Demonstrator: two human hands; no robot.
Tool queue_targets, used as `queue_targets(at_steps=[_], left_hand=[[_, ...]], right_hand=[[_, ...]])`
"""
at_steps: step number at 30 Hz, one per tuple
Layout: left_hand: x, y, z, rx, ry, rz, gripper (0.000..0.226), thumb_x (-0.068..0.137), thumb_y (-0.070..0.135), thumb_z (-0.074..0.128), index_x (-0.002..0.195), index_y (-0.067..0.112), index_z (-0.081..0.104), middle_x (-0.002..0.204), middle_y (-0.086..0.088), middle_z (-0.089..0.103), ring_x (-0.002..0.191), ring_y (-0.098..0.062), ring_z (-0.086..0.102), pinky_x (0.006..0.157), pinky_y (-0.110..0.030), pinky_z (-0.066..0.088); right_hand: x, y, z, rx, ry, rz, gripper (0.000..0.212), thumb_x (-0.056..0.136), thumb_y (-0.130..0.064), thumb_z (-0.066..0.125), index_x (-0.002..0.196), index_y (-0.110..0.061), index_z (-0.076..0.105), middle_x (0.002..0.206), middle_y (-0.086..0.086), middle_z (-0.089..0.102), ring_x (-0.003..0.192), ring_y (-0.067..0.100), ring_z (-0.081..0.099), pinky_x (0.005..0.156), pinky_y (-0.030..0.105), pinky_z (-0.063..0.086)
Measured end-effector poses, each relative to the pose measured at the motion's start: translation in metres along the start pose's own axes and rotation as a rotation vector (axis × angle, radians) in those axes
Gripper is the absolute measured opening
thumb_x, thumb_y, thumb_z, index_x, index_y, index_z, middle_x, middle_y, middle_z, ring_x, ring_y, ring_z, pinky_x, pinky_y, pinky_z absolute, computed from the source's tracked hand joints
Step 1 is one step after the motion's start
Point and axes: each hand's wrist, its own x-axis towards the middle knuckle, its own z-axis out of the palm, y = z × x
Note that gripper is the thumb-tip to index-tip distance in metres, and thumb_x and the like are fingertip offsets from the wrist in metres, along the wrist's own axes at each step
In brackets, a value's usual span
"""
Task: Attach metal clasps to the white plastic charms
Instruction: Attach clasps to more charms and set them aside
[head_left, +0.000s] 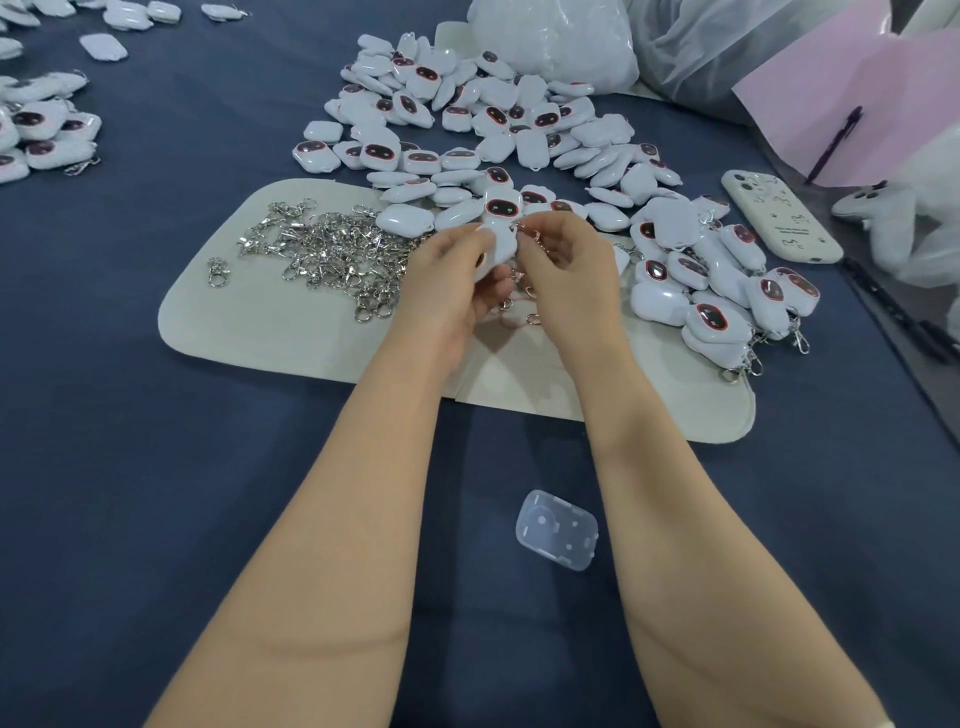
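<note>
Dozens of white charms (41, 135) are lying at the far left edge of the blue cloth (156, 467), and several are showing clasps at their corners, so I am judging that batch done. Next, on the cream mat (218, 322), a tangle of loose metal clasps (322, 249) is waiting, which suggests plenty of work is left. Your left hand (457, 280) is curling round one white charm (500, 244) and holding it just above the mat. Your right hand (566, 260) is pinching a clasp (535, 236) against the charm's edge, though I cannot tell whether it is hooked on. Behind your hands, the big heap of bare charms (493, 124) is awaiting clasps. Further right, a smaller pile (727, 296) is trailing clasps, so those are looking finished. I am placing you roughly midway. The phone case (779, 218) is carrying small marks too tiny to read, and no brand or label is showing legibly anywhere.
</note>
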Motion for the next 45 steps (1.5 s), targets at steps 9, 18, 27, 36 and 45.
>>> queue_targets(at_steps=[9,18,27,36,45], left_hand=[[0.001,0.005,-0.006,-0.429,-0.118,-0.317,0.008,0.093,0.006,0.050,0.091,-0.001,0.054,0.065,-0.009,0.059,0.043,-0.005,0.053,0.040,-0.010,0.045],[0.002,-0.001,-0.002,0.085,0.079,0.083,0.011,0.091,0.006,0.056,0.087,0.015,0.052,0.081,-0.007,0.055,0.042,-0.005,0.052,0.046,-0.017,0.046],[-0.002,-0.002,-0.005,0.541,0.066,0.440,0.022,0.090,0.013,0.056,0.086,0.033,0.050,0.087,0.000,0.059,0.073,-0.022,0.058,0.075,-0.039,0.052],[0.001,-0.002,-0.002,-0.124,0.035,0.013,0.008,0.093,0.005,0.055,0.089,0.012,0.054,0.070,-0.001,0.057,0.048,-0.007,0.054,0.050,-0.018,0.050],[0.001,0.002,-0.004,-0.218,-0.030,-0.225,0.018,0.093,0.012,0.055,0.075,0.012,0.054,0.051,0.002,0.057,0.040,-0.003,0.054,0.049,-0.020,0.051]], right_hand=[[-0.002,-0.004,0.007,0.120,0.091,-0.052,0.015,0.090,-0.003,0.058,0.088,-0.018,0.058,0.085,0.001,0.064,0.082,0.020,0.064,0.083,0.041,0.054],[-0.002,-0.001,-0.001,-0.303,0.088,-0.302,0.010,0.089,-0.003,0.055,0.090,-0.004,0.065,0.079,-0.005,0.061,0.073,0.010,0.054,0.068,0.014,0.040],[-0.001,-0.001,-0.001,-0.353,0.026,-0.256,0.010,0.091,-0.004,0.054,0.092,-0.005,0.064,0.083,-0.004,0.061,0.077,0.011,0.055,0.071,0.015,0.042],[-0.001,-0.001,0.006,-0.015,0.024,-0.013,0.012,0.090,-0.006,0.057,0.092,-0.017,0.060,0.087,-0.005,0.062,0.087,0.016,0.061,0.087,0.036,0.052],[0.000,0.001,0.008,-0.009,0.115,-0.090,0.010,0.093,-0.008,0.055,0.089,-0.015,0.061,0.078,-0.007,0.061,0.076,0.012,0.059,0.078,0.032,0.053]])
